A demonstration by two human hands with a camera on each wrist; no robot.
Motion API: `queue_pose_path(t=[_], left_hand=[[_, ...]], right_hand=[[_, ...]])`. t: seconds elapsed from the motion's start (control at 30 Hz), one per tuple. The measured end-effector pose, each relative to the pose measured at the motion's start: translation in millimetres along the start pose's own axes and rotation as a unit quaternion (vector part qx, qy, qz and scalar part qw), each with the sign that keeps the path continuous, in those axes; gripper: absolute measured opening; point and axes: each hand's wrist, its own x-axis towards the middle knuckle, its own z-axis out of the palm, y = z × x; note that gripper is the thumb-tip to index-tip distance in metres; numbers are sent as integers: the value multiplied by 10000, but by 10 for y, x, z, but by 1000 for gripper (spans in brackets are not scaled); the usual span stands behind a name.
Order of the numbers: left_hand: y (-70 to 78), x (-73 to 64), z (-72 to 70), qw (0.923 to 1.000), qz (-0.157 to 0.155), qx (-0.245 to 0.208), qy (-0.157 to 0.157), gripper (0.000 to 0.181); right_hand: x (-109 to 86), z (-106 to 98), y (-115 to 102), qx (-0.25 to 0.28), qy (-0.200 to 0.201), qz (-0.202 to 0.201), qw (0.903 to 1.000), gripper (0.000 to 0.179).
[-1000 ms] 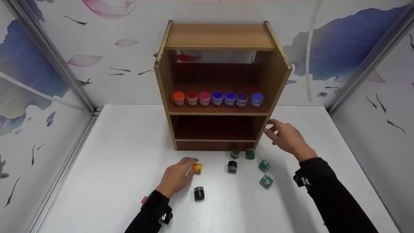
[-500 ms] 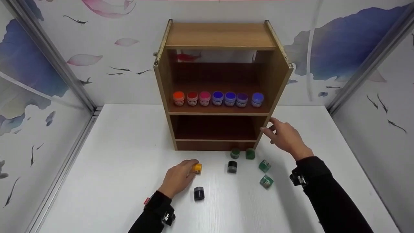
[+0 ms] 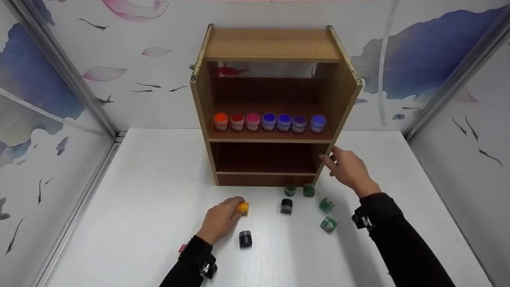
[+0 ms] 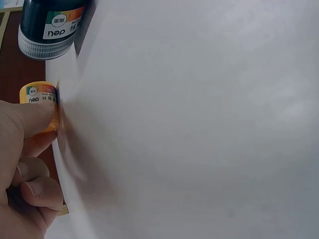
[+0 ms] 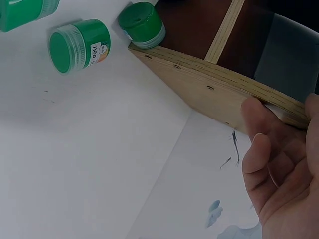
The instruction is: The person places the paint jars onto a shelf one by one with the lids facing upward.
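Note:
My left hand point(image 3: 219, 220) pinches a small yellow paint jar point(image 3: 244, 208) between thumb and index finger; the jar lies by the table surface. The left wrist view shows the yellow jar point(image 4: 39, 92) with the other fingers curled below it. A dark paint jar point(image 3: 245, 239) stands close to this hand. At the wooden shelf point(image 3: 267, 179), my right hand point(image 3: 350, 169) grips the edge of the right side panel. In the right wrist view, the fingers of that hand point(image 5: 286, 164) lie along the panel's outer face point(image 5: 199, 92), and the thumb is at its front edge.
Several red, pink and blue-purple paint jars point(image 3: 268, 121) line the shelf's middle board. Green jars point(image 3: 289, 189) point(image 3: 328, 224) and another dark jar point(image 3: 286, 206) are on the white table point(image 3: 159, 179) in front. Patterned walls point(image 3: 430, 52) surround the table.
My right hand has moved slightly left onto the shelf's side panel. My left fingers have closed in around the yellow jar. The other jars stay where they were.

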Motion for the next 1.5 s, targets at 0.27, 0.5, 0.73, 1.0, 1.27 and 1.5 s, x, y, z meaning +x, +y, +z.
queue_pose_path(t=[0.27, 0.5, 0.73, 1.0, 1.27, 1.5], left_hand=[[-3, -4, 7, 9999, -4, 130, -13, 31], [-5, -1, -24, 9999, 70, 113, -48, 32], [10, -18, -62, 9999, 70, 53, -92, 33], [31, -22, -78, 9996, 218, -143, -69, 38], [21, -6, -72, 9996, 130, -173, -156, 42], [39, 11, -105, 9997, 19, -80, -217, 43]], right_hand=[[-18, 11, -25, -73, 121, 23, 9999, 41], [-20, 15, -38, -46, 179, 60, 9998, 41], [-11, 11, -53, 3, 202, 89, 9998, 41], [-22, 18, -64, -40, 171, 152, 9997, 41], [-25, 22, -88, -120, 175, 220, 9995, 42], [-21, 27, -95, -101, 173, 251, 9995, 44]])
